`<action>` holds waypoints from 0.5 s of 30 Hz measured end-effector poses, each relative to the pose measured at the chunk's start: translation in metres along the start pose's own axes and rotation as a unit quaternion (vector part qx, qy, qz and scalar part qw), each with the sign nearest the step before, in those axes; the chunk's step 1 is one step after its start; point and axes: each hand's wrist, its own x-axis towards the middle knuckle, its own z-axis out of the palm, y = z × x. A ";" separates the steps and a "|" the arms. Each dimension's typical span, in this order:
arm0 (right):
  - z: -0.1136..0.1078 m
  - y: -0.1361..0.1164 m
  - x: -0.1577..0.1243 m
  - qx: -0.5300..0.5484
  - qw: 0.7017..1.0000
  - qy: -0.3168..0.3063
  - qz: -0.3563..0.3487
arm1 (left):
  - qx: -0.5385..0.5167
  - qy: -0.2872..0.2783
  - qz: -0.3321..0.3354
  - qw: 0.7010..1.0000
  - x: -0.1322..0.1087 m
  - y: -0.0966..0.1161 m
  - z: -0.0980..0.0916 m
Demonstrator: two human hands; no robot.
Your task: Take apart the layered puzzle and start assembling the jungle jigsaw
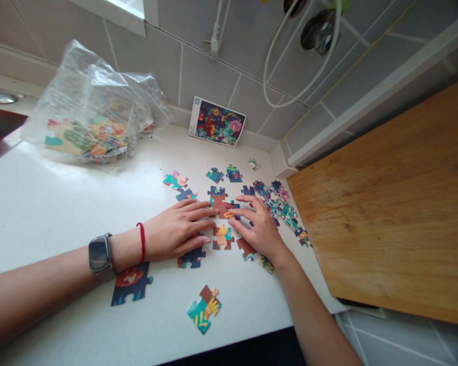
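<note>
Puzzle pieces (219, 203) lie under 2 hands on the counter (61, 213), midway between back and front edges.

Pieces are light, thin, stiff card and likely slide under pressure; pinch by the edges or press flat from above. Left hand (175, 231): open and flat, fingers close together, fingertips touching the central pieces. Right hand (257, 226): half open, fingertips on the same pieces; whether it grips one cannot be told. Wooden board (366, 203) lies beyond the right edge.

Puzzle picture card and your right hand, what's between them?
In the head view, loose jigsaw pieces lie between the puzzle picture card and the right hand.
</note>
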 end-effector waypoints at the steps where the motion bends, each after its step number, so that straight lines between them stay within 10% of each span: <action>1: -0.002 -0.004 -0.001 0.010 1.000 -0.013 -0.004 | 0.000 0.000 0.001 1.000 0.000 0.000 0.000; 6: -0.011 -0.023 -0.010 0.007 0.989 -0.146 -0.011 | -0.003 0.007 0.008 1.000 -0.001 -0.001 0.001; 15: -0.017 -0.024 -0.013 -0.014 0.988 -0.147 0.046 | 0.010 -0.002 0.009 1.000 0.000 0.000 -0.001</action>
